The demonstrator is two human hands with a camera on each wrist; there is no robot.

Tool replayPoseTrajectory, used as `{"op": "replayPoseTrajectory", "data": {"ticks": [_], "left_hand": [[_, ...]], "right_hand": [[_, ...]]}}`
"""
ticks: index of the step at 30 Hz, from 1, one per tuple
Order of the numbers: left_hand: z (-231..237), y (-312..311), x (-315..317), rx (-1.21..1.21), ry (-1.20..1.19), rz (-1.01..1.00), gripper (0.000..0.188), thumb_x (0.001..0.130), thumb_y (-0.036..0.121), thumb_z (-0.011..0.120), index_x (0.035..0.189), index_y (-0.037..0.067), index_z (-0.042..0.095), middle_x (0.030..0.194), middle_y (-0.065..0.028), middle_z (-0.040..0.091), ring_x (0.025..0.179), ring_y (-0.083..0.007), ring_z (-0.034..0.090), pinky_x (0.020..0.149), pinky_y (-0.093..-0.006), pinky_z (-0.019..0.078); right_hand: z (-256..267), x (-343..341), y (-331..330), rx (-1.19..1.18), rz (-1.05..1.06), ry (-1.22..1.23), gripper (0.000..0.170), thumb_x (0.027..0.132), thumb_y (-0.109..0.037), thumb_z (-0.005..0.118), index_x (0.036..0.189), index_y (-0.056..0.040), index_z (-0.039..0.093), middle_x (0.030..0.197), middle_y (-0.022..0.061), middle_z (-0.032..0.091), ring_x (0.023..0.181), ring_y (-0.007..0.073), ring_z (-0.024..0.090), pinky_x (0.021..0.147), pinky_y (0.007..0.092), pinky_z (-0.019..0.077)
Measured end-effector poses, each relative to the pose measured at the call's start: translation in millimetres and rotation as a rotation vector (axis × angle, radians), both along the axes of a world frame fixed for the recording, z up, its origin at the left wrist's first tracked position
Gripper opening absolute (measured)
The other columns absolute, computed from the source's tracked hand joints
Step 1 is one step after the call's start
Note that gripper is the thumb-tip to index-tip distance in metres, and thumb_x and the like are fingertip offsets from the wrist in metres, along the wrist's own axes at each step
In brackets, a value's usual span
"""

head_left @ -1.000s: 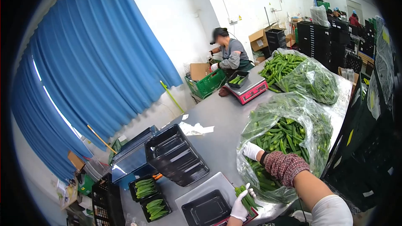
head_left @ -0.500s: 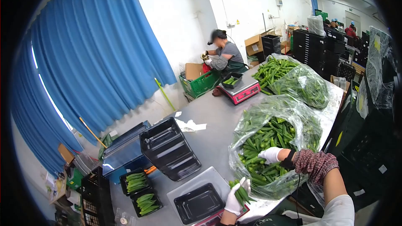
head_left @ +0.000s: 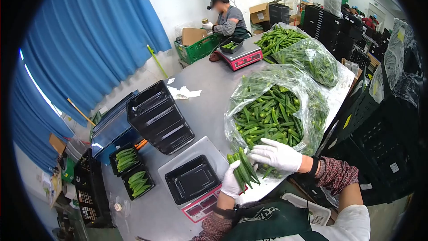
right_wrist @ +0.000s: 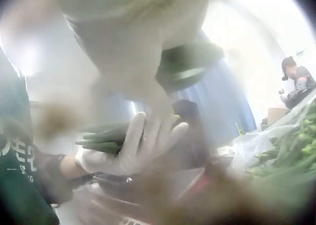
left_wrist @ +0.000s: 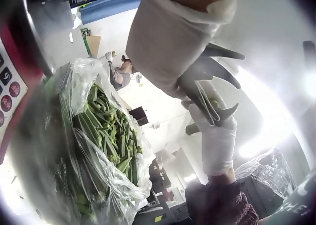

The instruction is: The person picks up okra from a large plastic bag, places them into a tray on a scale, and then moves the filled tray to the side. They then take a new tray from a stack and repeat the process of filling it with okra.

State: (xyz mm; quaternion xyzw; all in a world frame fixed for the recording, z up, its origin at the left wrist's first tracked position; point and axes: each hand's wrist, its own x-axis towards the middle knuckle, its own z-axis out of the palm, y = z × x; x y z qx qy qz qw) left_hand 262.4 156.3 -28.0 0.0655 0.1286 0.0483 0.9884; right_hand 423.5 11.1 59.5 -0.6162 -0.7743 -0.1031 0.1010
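Note:
My left hand (head_left: 231, 183), in a white glove, grips a small bunch of green okra (head_left: 243, 172) in front of me. The gloved right hand (head_left: 280, 155) is close beside the bunch, its fingers reaching toward the pods' upper ends. In the right wrist view an okra pod (right_wrist: 190, 64) shows under the blurred right hand, between fingers and thumb. Beyond both hands stands an open clear plastic bag (head_left: 312, 102) full of okra (head_left: 272, 118). A black plastic tray (head_left: 191, 178) lies on the scale (head_left: 206, 203) left of my hands.
Two trays of okra (head_left: 125, 159) sit at the left near a stack of black trays (head_left: 158, 116). Farther along the metal table (head_left: 205, 107) are a second okra bag (head_left: 307, 58) and a red scale (head_left: 245, 58). Another person (head_left: 229, 20) works there. Dark crates (head_left: 379, 151) stand right.
My right hand has come out of the okra bag and moved left to the bunch in my left hand. The left hand keeps its grip. The head view has shifted.

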Motion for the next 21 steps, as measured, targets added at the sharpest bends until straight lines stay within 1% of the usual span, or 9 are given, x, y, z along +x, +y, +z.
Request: {"op": "replayPoseTrajectory", "data": {"ticks": [2,4,9,12,14,16,17,18,21], "left_hand": [[16.6,-3.3,-5.0,0.097,-0.012,0.076,0.049,0.094,0.019,0.045,0.141,0.005,0.038,0.132,-0.0139,0.053,0.122,-0.0249,0.052,0.107,-0.0447,0.0385],[14.7,-3.5,-7.3,0.108,-0.029,0.081,0.053,0.094,0.019,0.045,0.145,0.007,0.033,0.136,-0.0138,0.049,0.126,-0.0242,0.048,0.11,-0.0451,0.0351],[6.1,-7.4,-11.2,0.115,-0.06,0.019,0.045,0.097,0.029,0.047,0.136,0.007,0.043,0.127,-0.0121,0.056,0.112,-0.0239,0.058,0.101,-0.0433,0.0452],[0.2,-16.2,-12.6,0.198,0.143,0.056,0.053,0.099,0.036,0.04,0.142,0.005,0.036,0.14,-0.0111,0.046,0.119,-0.0251,0.051,0.105,-0.0411,0.0396],[5.0,-17.1,-13.0,0.281,0.243,0.072,0.053,0.099,0.034,0.04,0.143,0.005,0.035,0.141,-0.0108,0.044,0.123,-0.0257,0.05,0.107,-0.0418,0.0371],[-2.2,-12.7,-14.3,0.255,0.0,0.043,0.052,0.099,0.03,0.04,0.144,0.006,0.034,0.142,-0.0112,0.043,0.127,-0.0257,0.047,0.109,-0.042,0.0342],[-3.6,-9.9,-15.1,0.264,0.01,0.047,0.051,0.098,0.025,0.04,0.145,0.006,0.033,0.143,-0.0114,0.042,0.131,-0.0258,0.043,0.111,-0.0428,0.0313],[-4.6,-11.7,-15.1,0.261,0.012,0.05,0.051,0.098,0.025,0.04,0.145,0.006,0.033,0.143,-0.0114,0.042,0.131,-0.0258,0.043,0.111,-0.0428,0.0313],[0.5,-20.2,-10.5,0.178,0.008,0.125,0.049,0.1,0.03,0.042,0.143,0.006,0.037,0.133,-0.0103,0.051,0.123,-0.0247,0.05,0.108,-0.0431,0.0347]], "right_hand": [[-2.9,3.8,-6.0,0.025,-0.133,0.249,0.051,0.076,-0.009,0.06,0.127,-0.0109,0.054,0.12,0.0124,0.06,0.11,0.0276,0.058,0.096,0.0409,0.0461],[3.3,7.1,-4.1,0.191,-0.061,0.514,0.052,0.07,-0.008,0.065,0.121,-0.0133,0.059,0.117,0.013,0.06,0.107,0.0295,0.059,0.088,0.0406,0.0491],[25.1,-18.6,17.4,0.23,0.062,0.258,0.048,0.077,-0.019,0.065,0.124,-0.0203,0.058,0.125,0.0112,0.056,0.111,0.0311,0.056,0.091,0.0432,0.0452],[13.6,-35.4,27.1,0.036,0.073,0.049,0.048,0.085,-0.015,0.048,0.133,-0.0202,0.05,0.128,0.006,0.054,0.123,0.0219,0.049,0.1,0.0396,0.0406],[7.1,-29.0,22.2,0.054,0.098,0.087,0.045,0.081,-0.019,0.054,0.126,-0.0165,0.054,0.126,0.0054,0.055,0.122,0.0216,0.05,0.098,0.0396,0.0409],[28.7,-23.6,12.6,0.052,-0.012,0.219,0.038,0.08,-0.024,0.061,0.116,-0.0132,0.057,0.109,0.0051,0.063,0.105,0.0241,0.06,0.087,0.0373,0.047],[26.0,-17.6,7.1,0.063,-0.119,0.347,0.032,0.08,-0.03,0.068,0.106,-0.0123,0.062,0.088,0.006,0.066,0.084,0.027,0.065,0.07,0.0357,0.0502],[31.0,-18.4,3.2,0.078,-0.281,0.366,0.03,0.079,-0.037,0.069,0.096,-0.0135,0.065,0.078,0.0091,0.065,0.077,0.0293,0.065,0.068,0.0384,0.0502],[20.0,-22.2,10.2,0.042,-0.446,0.463,0.038,0.087,-0.048,0.06,0.093,-0.0124,0.069,0.06,0.0134,0.061,0.057,0.0337,0.062,0.052,0.0428,0.048]]}}
